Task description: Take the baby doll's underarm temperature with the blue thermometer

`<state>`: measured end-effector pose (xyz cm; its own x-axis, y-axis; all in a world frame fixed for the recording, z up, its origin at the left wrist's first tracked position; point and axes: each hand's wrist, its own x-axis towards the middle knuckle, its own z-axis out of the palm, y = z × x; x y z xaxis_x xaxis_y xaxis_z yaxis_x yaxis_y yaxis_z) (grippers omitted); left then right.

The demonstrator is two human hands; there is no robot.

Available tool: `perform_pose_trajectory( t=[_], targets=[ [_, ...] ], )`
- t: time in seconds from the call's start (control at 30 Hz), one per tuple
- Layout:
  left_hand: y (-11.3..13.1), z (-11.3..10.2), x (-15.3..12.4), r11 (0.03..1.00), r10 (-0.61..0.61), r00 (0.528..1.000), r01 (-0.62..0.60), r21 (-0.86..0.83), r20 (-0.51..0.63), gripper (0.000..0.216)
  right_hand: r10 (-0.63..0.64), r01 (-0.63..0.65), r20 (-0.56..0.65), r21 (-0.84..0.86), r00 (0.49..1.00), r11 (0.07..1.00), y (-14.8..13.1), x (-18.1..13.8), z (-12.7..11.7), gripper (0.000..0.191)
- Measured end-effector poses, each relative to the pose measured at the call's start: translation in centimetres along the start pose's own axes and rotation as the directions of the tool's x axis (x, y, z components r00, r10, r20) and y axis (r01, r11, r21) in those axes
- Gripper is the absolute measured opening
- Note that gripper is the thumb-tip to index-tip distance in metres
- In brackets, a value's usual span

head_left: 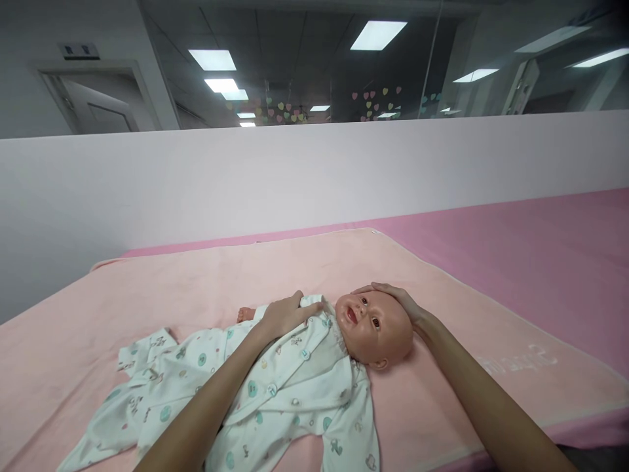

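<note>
A baby doll [374, 326] lies on its back on a pale pink blanket [206, 282], head to the right. It wears a white patterned romper [275, 387] that is loose and spread out. My left hand [287, 313] rests on the doll's far shoulder, fingers curled around the sleeve near a small exposed doll hand [246, 314]. My right hand [396, 298] lies over the top of the doll's head, fingers stretched flat against it.
The blanket covers a darker pink mattress [531, 249] that runs off to the right. A low white partition wall [295, 177] stands behind it, with glass, ceiling lights and a door [93, 105] beyond.
</note>
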<state>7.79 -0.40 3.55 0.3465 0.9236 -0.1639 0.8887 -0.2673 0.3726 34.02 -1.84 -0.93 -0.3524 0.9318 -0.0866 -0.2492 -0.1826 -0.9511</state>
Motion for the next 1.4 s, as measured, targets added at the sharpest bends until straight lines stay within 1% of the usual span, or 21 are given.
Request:
perform_pose_trajectory(
  t=[0.1, 0.2, 0.3, 0.37, 0.47, 0.53, 0.57, 0.63, 0.7, 0.73, 0.8, 0.87, 0.97, 1.03, 1.1, 1.13, 1.2, 1.3, 1.4],
  targets=[
    [0.1, 0.0, 0.0, 0.999, 0.033, 0.999, -0.033, 0.038, -0.002, 0.053, -0.003, 0.003, 0.005, 0.073, 1.000, 0.997, -0.1, -0.1, 0.1, 0.039],
    [0.1, -0.1, -0.1, 0.996, 0.064, 0.998, -0.065, 0.067, 0.006, 0.050, -0.102, 0.105, -0.035, 0.114, 0.994, 0.988, -0.1, 0.3, -0.2, 0.041],
    [0.0, -0.1, -0.1, 0.993, 0.087, 0.996, -0.087, 0.076, 0.002, 0.046, -0.188, 0.199, -0.104, 0.108, 0.977, 0.974, -0.3, 0.8, -0.8, 0.041],
    [-0.1, -0.1, -0.1, 0.992, 0.101, 0.995, -0.100, 0.076, -0.003, 0.044, -0.215, 0.232, -0.144, 0.112, 0.966, 0.966, -0.3, 1.0, -1.2, 0.040],
    [0.0, -0.2, -0.2, 0.990, 0.123, 0.992, -0.123, 0.074, 0.011, 0.042, -0.222, 0.243, -0.161, 0.125, 0.962, 0.962, -0.3, 0.9, -1.4, 0.038],
    [0.0, -0.3, -0.3, 0.988, 0.137, 0.990, -0.138, 0.071, 0.018, 0.042, -0.201, 0.219, -0.141, 0.123, 0.969, 0.968, -0.2, 0.7, -1.2, 0.036],
    [0.0, -0.3, -0.3, 0.987, 0.144, 0.989, -0.144, 0.069, 0.017, 0.042, -0.164, 0.177, -0.114, 0.116, 0.980, 0.977, -0.1, 0.5, -1.0, 0.035],
    [0.0, -0.3, -0.3, 0.985, 0.158, 0.987, -0.159, 0.067, 0.016, 0.044, -0.044, 0.050, -0.058, 0.103, 0.997, 0.993, 0.2, 0.2, -0.7, 0.036],
    [-0.1, -0.3, -0.3, 0.982, 0.175, 0.984, -0.176, 0.071, 0.018, 0.045, 0.076, -0.074, -0.022, 0.091, 0.997, 0.993, 0.4, -0.1, -0.5, 0.039],
    [-0.1, -0.3, -0.2, 0.980, 0.182, 0.983, -0.183, 0.074, 0.019, 0.045, 0.107, -0.105, -0.014, 0.089, 0.994, 0.990, 0.4, -0.1, -0.3, 0.040],
    [-0.2, -0.1, -0.1, 0.979, 0.188, 0.982, -0.188, 0.074, 0.009, 0.046, 0.093, -0.092, 0.001, 0.089, 0.996, 0.992, 0.5, -0.1, -0.1, 0.040],
    [-0.3, 0.0, 0.0, 0.984, 0.168, 0.986, -0.167, 0.055, -0.022, 0.048, 0.014, -0.014, -0.005, 0.101, 1.000, 0.995, 0.4, 0.2, -0.1, 0.038],
    [-0.6, 0.3, 0.2, 0.994, 0.106, 0.991, -0.105, 0.019, -0.087, 0.062, -0.131, 0.142, -0.101, 0.118, 0.986, 0.983, 0.3, 0.7, -0.5, 0.036],
    [-0.8, 0.5, 0.3, 0.998, 0.054, 0.988, -0.048, 0.046, -0.144, 0.070, -0.202, 0.221, -0.174, 0.103, 0.964, 0.970, 0.3, 1.1, -1.1, 0.036],
    [-0.9, 0.6, 0.3, 0.994, -0.005, 0.982, 0.025, 0.105, -0.188, 0.074, -0.246, 0.270, -0.221, 0.085, 0.944, 0.959, 0.3, 1.4, -1.6, 0.035],
    [-1.0, 0.6, 0.4, 0.989, -0.033, 0.981, 0.060, 0.134, -0.192, 0.073, -0.256, 0.281, -0.233, 0.080, 0.938, 0.956, 0.3, 1.4, -1.7, 0.035],
    [-1.1, 0.4, 0.4, 0.979, -0.077, 0.985, 0.104, 0.176, -0.154, 0.068, -0.258, 0.283, -0.240, 0.074, 0.936, 0.956, 0.4, 1.4, -1.9, 0.034],
    [-1.4, -0.1, 0.4, 0.979, -0.093, 0.993, 0.104, 0.175, -0.074, 0.062, -0.231, 0.256, -0.230, 0.082, 0.945, 0.963, 0.4, 1.2, -1.5, 0.034],
    [-2.1, -0.8, 0.4, 0.990, -0.085, 0.996, 0.086, 0.109, -0.011, 0.063, -0.178, 0.199, -0.207, 0.086, 0.962, 0.976, 0.4, 0.9, -0.8, 0.034]
  ],
)
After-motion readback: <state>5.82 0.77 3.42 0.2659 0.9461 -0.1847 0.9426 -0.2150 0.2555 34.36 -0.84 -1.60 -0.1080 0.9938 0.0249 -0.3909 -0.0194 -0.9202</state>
